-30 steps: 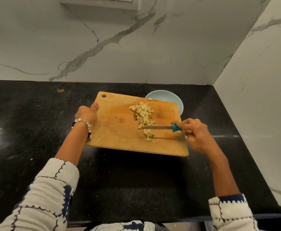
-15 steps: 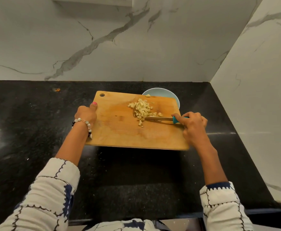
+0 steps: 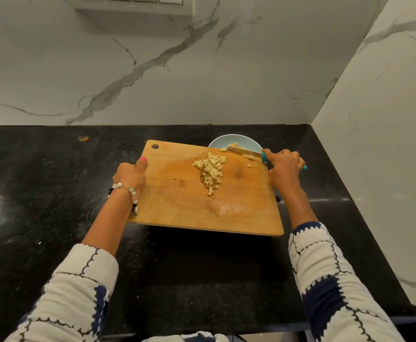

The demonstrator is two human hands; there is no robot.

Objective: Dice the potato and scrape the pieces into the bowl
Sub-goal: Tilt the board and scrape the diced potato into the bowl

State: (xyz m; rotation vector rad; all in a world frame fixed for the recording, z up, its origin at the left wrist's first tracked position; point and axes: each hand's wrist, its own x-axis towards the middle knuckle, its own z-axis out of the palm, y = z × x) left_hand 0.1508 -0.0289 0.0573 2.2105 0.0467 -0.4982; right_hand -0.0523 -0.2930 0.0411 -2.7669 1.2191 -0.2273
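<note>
The right hand (image 3: 284, 169) is curled tight around the blue handle of one knife (image 3: 245, 151). The knife blade lies flat at the far edge of the board, and its tip reaches over the rim of the bowl. A few potato bits sit right by the blade.

The left hand (image 3: 130, 175) grips the left edge of the cutting board (image 3: 177, 193). The thumb, with a pink nail, lies on top of the board, and the other fingers are hidden under it. One bead bracelet (image 3: 128, 191) goes around the left wrist.

There is one wooden board. It has one round hole in its far left corner. Its near edge looks lifted off the counter, with a dark shadow under it.

One pile of potato pieces (image 3: 210, 172) lies in the middle of the board. There are too many small cubes to count. One piece sits alone near the right hand.

One light blue bowl (image 3: 249, 141) stands just behind the far right corner of the board, partly hidden by it. A few potato pieces are already in it.

Everything rests on a black counter (image 3: 41, 181). Two white marble walls (image 3: 152, 70) meet in the corner behind it.
</note>
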